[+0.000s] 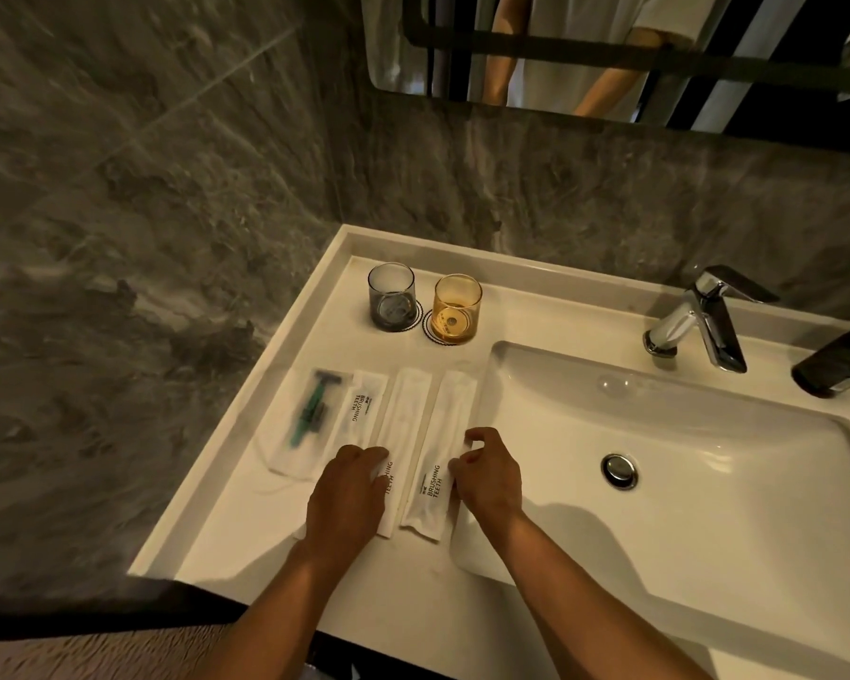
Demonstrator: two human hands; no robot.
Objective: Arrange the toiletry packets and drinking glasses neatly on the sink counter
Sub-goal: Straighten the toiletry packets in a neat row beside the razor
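Several white toiletry packets lie side by side on the white sink counter. Furthest left is a razor packet showing a green razor. Beside it lie three "BRUSHING TEETH" packets. My left hand rests flat on the near ends of the two middle packets. My right hand pinches the right edge of the rightmost packet between thumb and fingers. Behind them a grey glass and an amber glass stand upright on round coasters.
The sink basin with its drain lies right of the packets. A chrome faucet and a dark bottle stand at the back right. Marble walls close the left and back; a mirror hangs above.
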